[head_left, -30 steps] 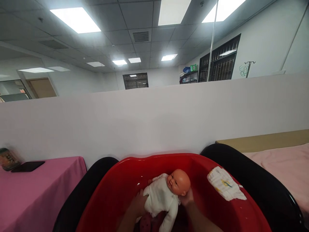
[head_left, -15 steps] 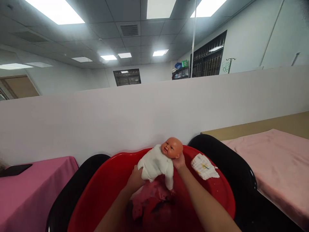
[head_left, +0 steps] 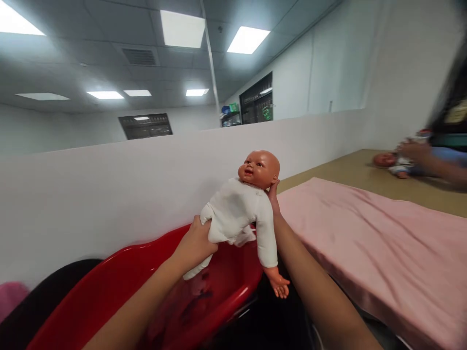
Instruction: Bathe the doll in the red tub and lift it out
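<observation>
A baby doll [head_left: 237, 206] with a white cloth body is held up in both hands, tilted with its head to the upper right. My left hand [head_left: 197, 240] is closed round its leg near the hip. Behind the doll's neck and head is my right hand [head_left: 274, 197], gripping it there, its fingers partly hidden. One doll arm dangles at the right, over the rim of the red basin [head_left: 153, 257]. Water shows in the basin below. Behind the doll, a white cloth [head_left: 245, 236] lies at the basin's far side, mostly hidden.
To the right lies a pink sheet [head_left: 357, 228] on a bed with a tan surface [head_left: 339, 163]. At the far right a co-worker's hand [head_left: 416, 149] is on another doll [head_left: 385, 160]. A white partition [head_left: 91, 194] runs behind the basin, with black casing [head_left: 54, 287] around it.
Both hands have lifted the doll from low over the basin, up and toward the pink-sheeted bed. The view has turned right, bringing the co-worker's hand and the other doll into sight.
</observation>
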The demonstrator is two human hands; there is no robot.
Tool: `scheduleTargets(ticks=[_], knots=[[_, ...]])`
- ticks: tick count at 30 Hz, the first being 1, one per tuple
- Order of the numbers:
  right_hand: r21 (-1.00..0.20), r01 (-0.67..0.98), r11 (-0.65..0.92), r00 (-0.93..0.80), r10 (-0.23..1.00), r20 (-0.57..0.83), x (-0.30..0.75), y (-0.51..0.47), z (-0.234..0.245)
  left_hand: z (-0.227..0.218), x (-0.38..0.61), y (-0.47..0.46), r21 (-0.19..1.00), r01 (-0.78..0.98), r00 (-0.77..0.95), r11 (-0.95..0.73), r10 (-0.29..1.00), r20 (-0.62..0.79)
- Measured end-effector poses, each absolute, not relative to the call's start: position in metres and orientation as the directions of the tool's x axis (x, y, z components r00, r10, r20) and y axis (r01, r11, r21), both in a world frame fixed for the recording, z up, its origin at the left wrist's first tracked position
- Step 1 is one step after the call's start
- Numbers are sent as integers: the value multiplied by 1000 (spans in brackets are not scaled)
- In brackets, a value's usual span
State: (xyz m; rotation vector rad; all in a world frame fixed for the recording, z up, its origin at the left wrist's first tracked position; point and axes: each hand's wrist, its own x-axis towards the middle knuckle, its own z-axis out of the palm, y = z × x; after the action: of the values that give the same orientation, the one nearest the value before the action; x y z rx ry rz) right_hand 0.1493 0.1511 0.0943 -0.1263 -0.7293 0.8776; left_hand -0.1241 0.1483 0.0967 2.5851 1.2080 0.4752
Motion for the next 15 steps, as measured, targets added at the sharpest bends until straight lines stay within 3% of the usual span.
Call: scheduleTargets(ticks=[3,8,15], knots=[[-365,-525,769,566,636,524,240,101,103,115,-49,114,332,602,714,-726,676,184],[-377,-306,874,748,466,472,371,26,93,123,80,72,186,523,813,-832,552,184],[-384,-229,895,934,312,171,493,-35,28,83,223,32,262,374,918,-890,396,34]])
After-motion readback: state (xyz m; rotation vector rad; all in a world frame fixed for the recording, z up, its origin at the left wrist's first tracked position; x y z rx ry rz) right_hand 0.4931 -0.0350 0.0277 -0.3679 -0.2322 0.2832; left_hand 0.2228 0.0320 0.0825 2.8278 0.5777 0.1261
